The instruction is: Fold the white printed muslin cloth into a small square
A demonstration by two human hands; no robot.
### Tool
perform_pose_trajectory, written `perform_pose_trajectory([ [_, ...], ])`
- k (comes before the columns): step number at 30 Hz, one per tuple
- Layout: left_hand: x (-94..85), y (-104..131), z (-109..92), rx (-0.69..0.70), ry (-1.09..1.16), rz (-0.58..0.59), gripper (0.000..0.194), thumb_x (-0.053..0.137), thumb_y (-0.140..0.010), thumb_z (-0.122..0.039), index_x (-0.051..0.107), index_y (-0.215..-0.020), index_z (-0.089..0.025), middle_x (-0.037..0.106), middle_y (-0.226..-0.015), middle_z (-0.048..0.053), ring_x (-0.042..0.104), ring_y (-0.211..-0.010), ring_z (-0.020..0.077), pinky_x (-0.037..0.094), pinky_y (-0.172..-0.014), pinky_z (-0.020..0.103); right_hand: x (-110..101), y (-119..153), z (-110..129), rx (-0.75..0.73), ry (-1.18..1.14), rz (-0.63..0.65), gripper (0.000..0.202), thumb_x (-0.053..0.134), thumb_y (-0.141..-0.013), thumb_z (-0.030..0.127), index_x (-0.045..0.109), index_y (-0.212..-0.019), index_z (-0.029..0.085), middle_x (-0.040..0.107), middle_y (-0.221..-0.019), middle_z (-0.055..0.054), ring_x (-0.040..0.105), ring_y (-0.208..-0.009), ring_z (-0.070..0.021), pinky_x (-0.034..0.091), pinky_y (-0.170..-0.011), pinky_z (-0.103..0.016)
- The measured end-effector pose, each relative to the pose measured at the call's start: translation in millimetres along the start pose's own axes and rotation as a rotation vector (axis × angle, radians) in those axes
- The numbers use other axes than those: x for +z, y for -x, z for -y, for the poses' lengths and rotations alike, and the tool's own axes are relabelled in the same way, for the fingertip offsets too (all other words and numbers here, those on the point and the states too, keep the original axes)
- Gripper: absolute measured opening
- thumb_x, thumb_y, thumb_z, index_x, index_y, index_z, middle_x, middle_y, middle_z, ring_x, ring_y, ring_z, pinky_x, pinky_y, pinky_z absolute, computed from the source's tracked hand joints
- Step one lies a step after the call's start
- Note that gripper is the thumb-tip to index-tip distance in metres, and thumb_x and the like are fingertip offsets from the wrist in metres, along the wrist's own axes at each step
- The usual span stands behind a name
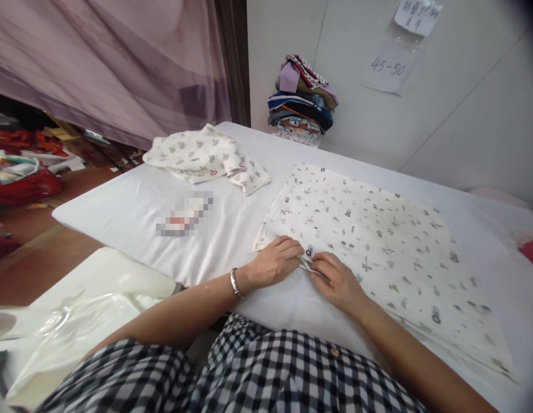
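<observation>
Head view: left hand (275, 264) and right hand (339, 284) meet at the near edge of a printed cloth (378, 241) on the white worktop (128, 212), both grips pinched together on small scissors (311, 267).

so i count two hands (277, 265), one printed cloth (378, 241) spread flat, one crumpled garment (206, 156), one clothes pile (301, 103) and two wall notes (416, 16).

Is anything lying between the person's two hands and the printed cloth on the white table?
Nothing visible. The left hand and the right hand both rest directly on the near edge of the printed cloth, pinching it where they meet. The folded garment and the pile of clothes lie farther off.
</observation>
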State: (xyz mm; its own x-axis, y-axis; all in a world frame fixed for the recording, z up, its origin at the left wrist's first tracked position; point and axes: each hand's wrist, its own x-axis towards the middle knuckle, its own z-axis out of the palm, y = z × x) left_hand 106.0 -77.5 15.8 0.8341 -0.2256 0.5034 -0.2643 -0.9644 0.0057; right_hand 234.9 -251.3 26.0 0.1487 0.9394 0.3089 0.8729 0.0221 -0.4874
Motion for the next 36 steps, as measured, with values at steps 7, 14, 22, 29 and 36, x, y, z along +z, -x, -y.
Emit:
perform_pose_trajectory([
  [7, 2.9, 2.6, -1.3, 0.029, -0.081, -0.076, 0.015, 0.047, -0.087, -0.012, 0.054, -0.075, -0.017, 0.061, -0.089, 0.000, 0.051, -0.087, 0.0142, 0.039, -0.081, 0.031, 3.9, -0.8, -9.3, 0.065, -0.074, -0.065, 0.022, 0.042, -0.090, 0.023, 0.063, -0.098, 0.020, 0.059, -0.101, -0.008, 0.057, -0.094, -0.0186, 0.051, -0.082, -0.033],
  [14, 2.2, -0.2, -1.6, -0.028, -0.069, 0.012, 0.021, 0.045, -0.087, -0.016, 0.055, -0.069, -0.017, 0.059, -0.079, 0.001, 0.049, -0.078, 0.0141, 0.037, -0.074, 0.032, -1.4, -2.9, -8.9, 0.078, -0.042, -0.116, 0.021, 0.047, -0.090, 0.026, 0.062, -0.103, 0.020, 0.058, -0.106, -0.009, 0.056, -0.097, -0.0212, 0.052, -0.081, -0.036],
  [22, 0.3, -2.0, -0.3, -0.065, -0.047, 0.046, 0.021, 0.044, -0.088, -0.018, 0.058, -0.072, -0.017, 0.060, -0.081, 0.003, 0.050, -0.079, 0.0155, 0.037, -0.074, 0.032, 3.3, 1.0, -5.9, -0.021, 0.046, -0.073, 0.021, 0.042, -0.092, 0.019, 0.061, -0.102, 0.019, 0.059, -0.102, -0.008, 0.056, -0.093, -0.0189, 0.050, -0.081, -0.034],
  [29, 1.6, -2.0, -0.1, -0.071, -0.030, 0.030, 0.019, 0.045, -0.087, -0.017, 0.059, -0.074, -0.017, 0.062, -0.087, 0.003, 0.051, -0.082, 0.0157, 0.038, -0.076, 0.033, 6.2, -2.2, -7.3, -0.028, 0.084, -0.078, 0.023, 0.040, -0.092, 0.017, 0.057, -0.107, 0.018, 0.061, -0.096, -0.008, 0.057, -0.087, -0.0185, 0.050, -0.076, -0.033],
  [36, 1.8, -0.8, -0.2, -0.085, -0.011, -0.001, 0.017, 0.047, -0.086, -0.016, 0.060, -0.076, -0.017, 0.064, -0.100, 0.003, 0.053, -0.090, 0.0165, 0.040, -0.082, 0.035, -0.7, -8.6, -7.4, -0.061, 0.211, -0.115, 0.025, 0.037, -0.091, 0.013, 0.054, -0.110, 0.016, 0.063, -0.091, -0.008, 0.057, -0.082, -0.0193, 0.048, -0.071, -0.032],
])
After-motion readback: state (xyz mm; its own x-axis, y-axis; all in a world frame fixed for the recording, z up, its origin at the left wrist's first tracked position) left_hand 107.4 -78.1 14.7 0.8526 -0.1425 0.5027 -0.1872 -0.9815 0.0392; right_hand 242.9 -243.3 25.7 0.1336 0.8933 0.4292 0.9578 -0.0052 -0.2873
